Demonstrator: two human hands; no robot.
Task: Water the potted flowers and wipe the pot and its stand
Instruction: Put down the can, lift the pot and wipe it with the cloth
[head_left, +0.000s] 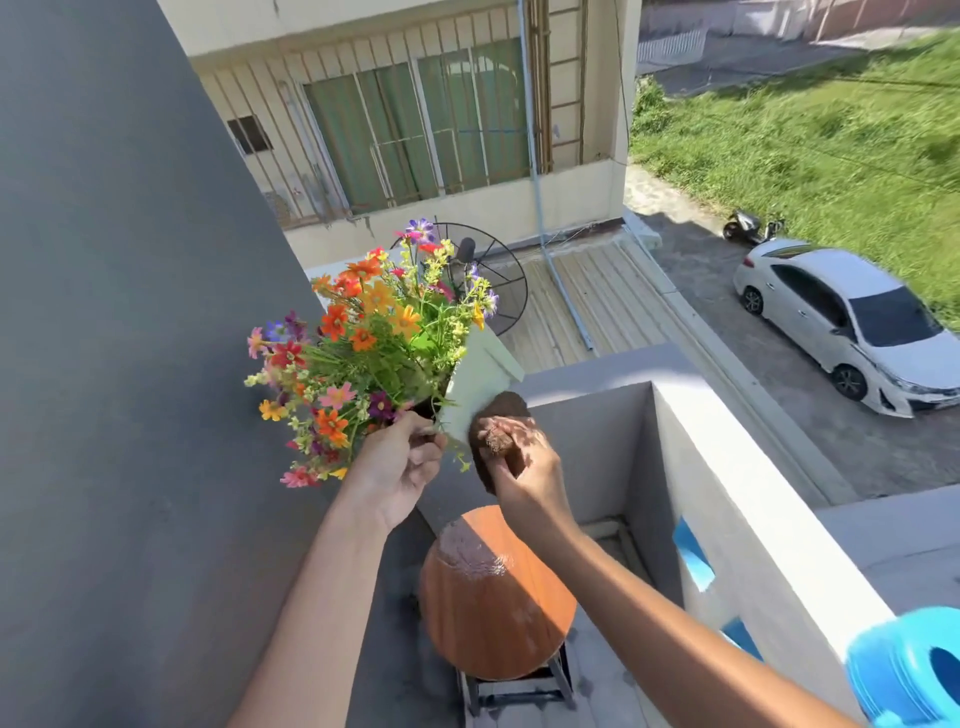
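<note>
Nearest us, at the lower right edge, sits a blue watering can (906, 670), resting on or just beside the white balcony wall (748, 499); which of the two we cannot tell. Below our arms stands the round wooden stand (498, 597), its orange top bare but for a dusty, greyish patch near the far rim, so it looks not yet wiped.

Above the stand we hold the white pot (480, 379) in the air, tipped on its side. Our left hand (397, 473) is closed around the rim end where the stems come out, and the flowers (358, 338) lean away to the left, close to the dark grey wall (119, 312). Our right hand (519, 457) presses a brown cloth (501, 410) flat against the pot's side, fingers folded over it.

We judge that we are wiping the pot. The risk is plain: it hangs tilted near the parapet, above a roof with a satellite dish (493, 280) and a street with a white car (852, 327). A hard rub against a one-handed grip could slip it loose, and the tilt could spill soil or water onto the stand.
</note>
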